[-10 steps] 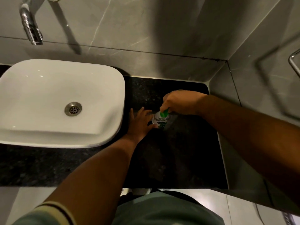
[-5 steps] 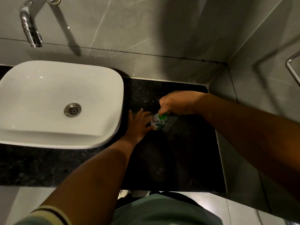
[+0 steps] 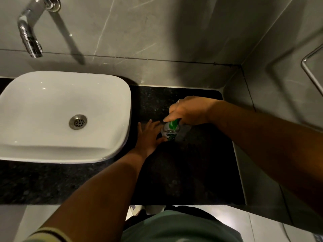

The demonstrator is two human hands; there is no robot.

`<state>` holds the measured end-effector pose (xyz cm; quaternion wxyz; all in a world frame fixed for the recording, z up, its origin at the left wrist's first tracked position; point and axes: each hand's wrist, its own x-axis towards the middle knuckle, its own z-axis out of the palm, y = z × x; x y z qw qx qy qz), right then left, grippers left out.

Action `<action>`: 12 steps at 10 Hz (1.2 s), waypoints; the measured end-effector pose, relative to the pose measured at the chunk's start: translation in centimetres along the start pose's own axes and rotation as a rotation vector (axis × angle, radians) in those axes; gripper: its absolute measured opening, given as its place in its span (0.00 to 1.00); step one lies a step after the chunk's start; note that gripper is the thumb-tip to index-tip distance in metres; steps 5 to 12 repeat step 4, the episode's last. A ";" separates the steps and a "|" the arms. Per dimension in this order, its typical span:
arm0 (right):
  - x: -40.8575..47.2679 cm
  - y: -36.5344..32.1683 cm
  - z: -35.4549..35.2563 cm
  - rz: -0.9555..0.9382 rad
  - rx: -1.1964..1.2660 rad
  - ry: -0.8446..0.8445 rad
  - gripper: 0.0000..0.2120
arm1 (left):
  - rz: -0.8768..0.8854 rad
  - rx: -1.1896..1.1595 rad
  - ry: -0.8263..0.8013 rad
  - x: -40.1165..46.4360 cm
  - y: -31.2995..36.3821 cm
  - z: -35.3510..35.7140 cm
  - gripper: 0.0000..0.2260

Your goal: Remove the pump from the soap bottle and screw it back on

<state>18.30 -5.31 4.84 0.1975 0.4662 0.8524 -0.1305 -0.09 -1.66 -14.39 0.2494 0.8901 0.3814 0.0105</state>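
Observation:
A small clear soap bottle (image 3: 169, 132) with a green and white label stands on the black granite counter (image 3: 192, 172), right of the basin. Its green pump (image 3: 173, 123) sits on top. My right hand (image 3: 188, 110) comes from the right and covers the pump from above, fingers closed on it; most of the pump is hidden. My left hand (image 3: 149, 135) lies at the bottle's left side, fingers spread, thumb and fingertips touching the bottle low down.
A white rectangular basin (image 3: 104, 105) with a metal drain (image 3: 78, 121) fills the left. A chrome tap (image 3: 29, 35) juts from the grey tiled wall above it. The counter ends at a side wall on the right, where a metal rail (image 3: 311, 74) hangs.
My right hand has shifted slightly on the pump. The left hand stays against the bottle. The camera view has tilted a little.

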 end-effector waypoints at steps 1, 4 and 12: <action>-1.1 0.0 2.1 0.246 0.148 0.044 0.39 | -0.054 0.021 -0.028 -0.8 0.2 -0.7 0.36; -1.6 -4.1 9.8 0.858 0.714 0.425 0.29 | -0.077 0.047 0.196 -3.5 3.3 -6.8 0.30; -1.6 -4.1 9.8 0.858 0.714 0.425 0.29 | -0.077 0.047 0.196 -3.5 3.3 -6.8 0.30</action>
